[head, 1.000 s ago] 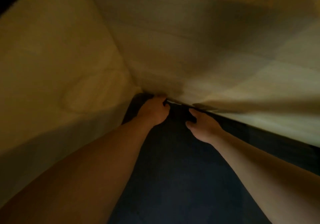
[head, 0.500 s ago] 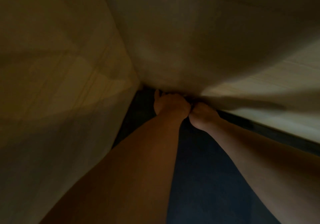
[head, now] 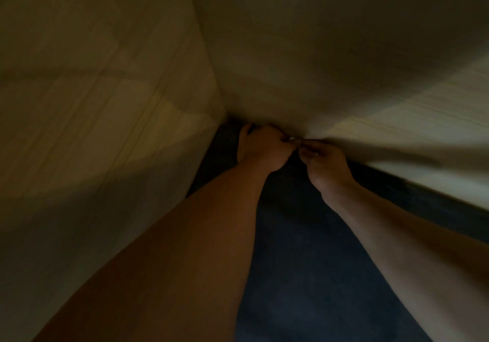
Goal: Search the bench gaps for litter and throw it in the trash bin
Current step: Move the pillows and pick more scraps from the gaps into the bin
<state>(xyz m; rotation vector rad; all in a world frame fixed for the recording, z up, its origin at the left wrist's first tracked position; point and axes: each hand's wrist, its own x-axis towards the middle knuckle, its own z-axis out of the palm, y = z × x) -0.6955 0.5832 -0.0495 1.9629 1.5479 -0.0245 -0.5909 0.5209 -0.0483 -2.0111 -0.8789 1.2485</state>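
Observation:
In dim light both my arms reach into the corner where a dark blue bench seat meets pale wood-grain panels. My left hand is curled, its fingertips pinched on a small pale scrap at the gap below the back panel. My right hand is right beside it, with fingers bent and tips almost touching the scrap. Whether the right hand also grips it is too dark to tell. No trash bin is in view.
A pale side panel rises on the left. A pale back panel runs off to the right, with a dark gap along its lower edge above the seat.
The hands came together at the gap from slightly apart and are now just separated again, with the pale scrap between their fingertips. The view has moved closer and darkened.

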